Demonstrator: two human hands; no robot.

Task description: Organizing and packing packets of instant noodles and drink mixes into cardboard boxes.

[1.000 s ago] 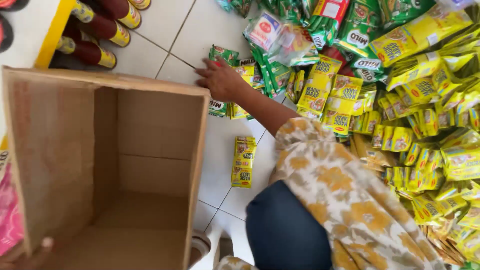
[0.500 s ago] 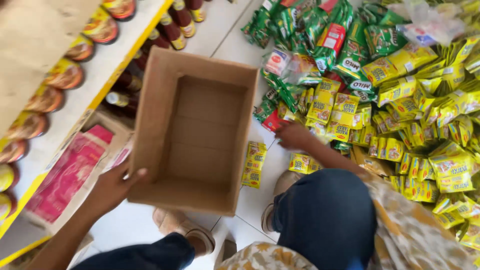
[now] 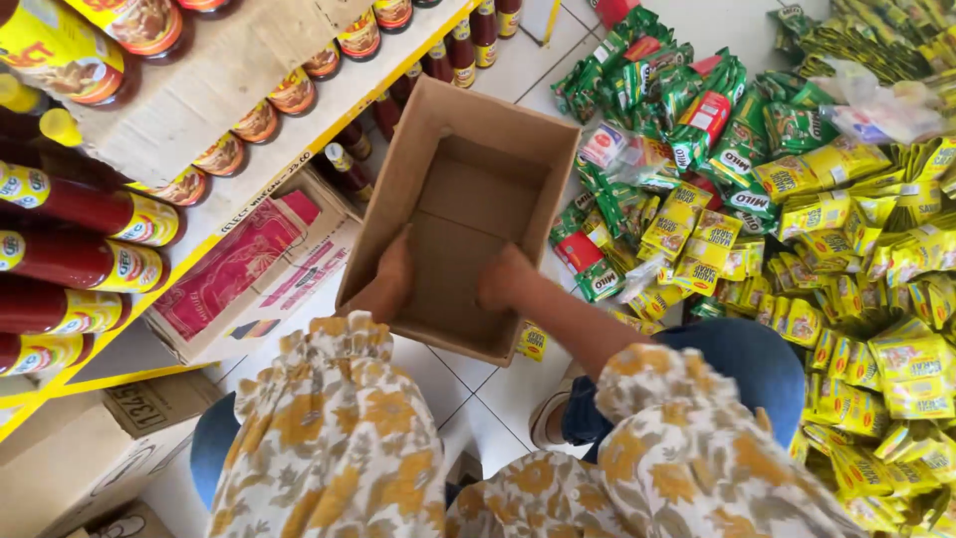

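Note:
An open, empty brown cardboard box [image 3: 468, 149] stands on the white tiled floor in front of me. My left hand [image 3: 394, 271] and my right hand [image 3: 506, 277] are both on its near wall, fingers curled over the rim. My floral sleeves and blue jeans fill the bottom of the view. A heap of yellow sachets [image 3: 876, 299] and green sachets [image 3: 687, 100] lies to the right of the box, some touching its right side.
A yellow-edged shelf [image 3: 249, 189] on the left carries dark sauce bottles [image 3: 90, 209]. A flat red-and-white carton [image 3: 239, 269] lies under it, beside more brown cartons [image 3: 80, 458]. One yellow sachet [image 3: 532, 341] lies by the box's near corner.
My right hand left the sachets and came to the box. My left hand moved from the box's side to its near wall. The view swung nearer over the box.

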